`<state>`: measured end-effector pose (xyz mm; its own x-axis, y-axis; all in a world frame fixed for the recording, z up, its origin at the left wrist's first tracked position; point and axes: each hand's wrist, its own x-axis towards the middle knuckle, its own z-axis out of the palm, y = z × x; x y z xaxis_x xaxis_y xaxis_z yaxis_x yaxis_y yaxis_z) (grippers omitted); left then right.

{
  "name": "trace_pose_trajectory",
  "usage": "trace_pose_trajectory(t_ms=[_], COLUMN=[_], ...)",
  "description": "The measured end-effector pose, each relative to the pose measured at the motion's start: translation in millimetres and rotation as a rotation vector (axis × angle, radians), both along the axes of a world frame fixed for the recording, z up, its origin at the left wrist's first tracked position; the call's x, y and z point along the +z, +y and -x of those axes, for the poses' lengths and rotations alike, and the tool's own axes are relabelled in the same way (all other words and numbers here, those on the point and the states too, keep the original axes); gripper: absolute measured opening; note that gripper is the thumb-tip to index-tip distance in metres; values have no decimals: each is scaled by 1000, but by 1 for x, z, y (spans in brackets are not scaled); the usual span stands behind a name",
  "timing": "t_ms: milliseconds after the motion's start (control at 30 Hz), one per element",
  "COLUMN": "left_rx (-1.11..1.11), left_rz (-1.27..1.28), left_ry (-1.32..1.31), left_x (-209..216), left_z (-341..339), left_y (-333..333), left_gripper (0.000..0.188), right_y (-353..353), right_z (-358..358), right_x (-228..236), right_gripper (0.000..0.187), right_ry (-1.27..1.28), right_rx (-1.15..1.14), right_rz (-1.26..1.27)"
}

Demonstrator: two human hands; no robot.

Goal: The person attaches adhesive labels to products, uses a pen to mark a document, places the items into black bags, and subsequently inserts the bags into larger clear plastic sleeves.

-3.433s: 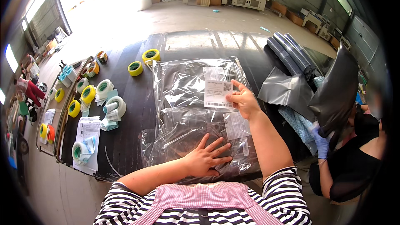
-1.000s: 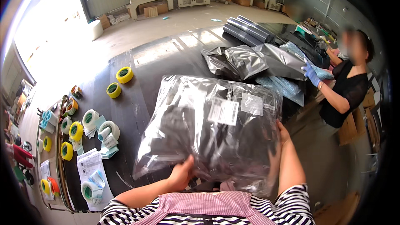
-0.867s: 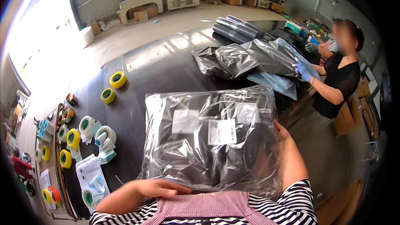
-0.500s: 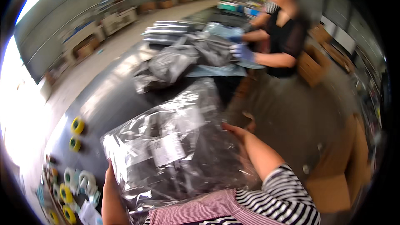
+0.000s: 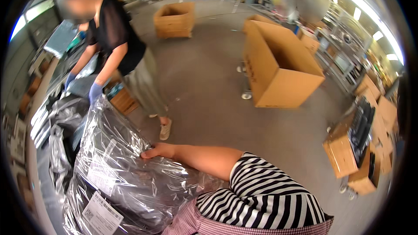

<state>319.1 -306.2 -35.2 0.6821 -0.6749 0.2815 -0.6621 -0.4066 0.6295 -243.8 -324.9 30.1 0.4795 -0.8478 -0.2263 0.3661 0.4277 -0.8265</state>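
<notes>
Against one clear bag (image 5: 117,169), one right hand (image 5: 157,151) presses.

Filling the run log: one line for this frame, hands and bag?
right hand: gripping clear plastic bag | left hand: not in view | bag: off table, holds dark contents | co-worker: at table

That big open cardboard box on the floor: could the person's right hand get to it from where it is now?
Probably not. The right hand is pressed against the clear plastic bag held at the body, and the big open cardboard box stands well off across bare floor. Nothing blocks the way; it just looks too far.
</notes>
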Motion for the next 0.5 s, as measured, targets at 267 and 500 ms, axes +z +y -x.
trace_pose_trajectory(t_ms=[267,500], left_rx=[-538,-1222], left_rz=[176,2], left_ry=[308,768], left_x=[-1,2], left_z=[140,370], left_y=[-62,-73], left_gripper=[41,35], right_y=[179,385], right_z=[144,236], right_x=[30,-21], right_gripper=[87,93], right_ry=[248,226], right_rx=[-586,-1108], right_rz=[150,-30])
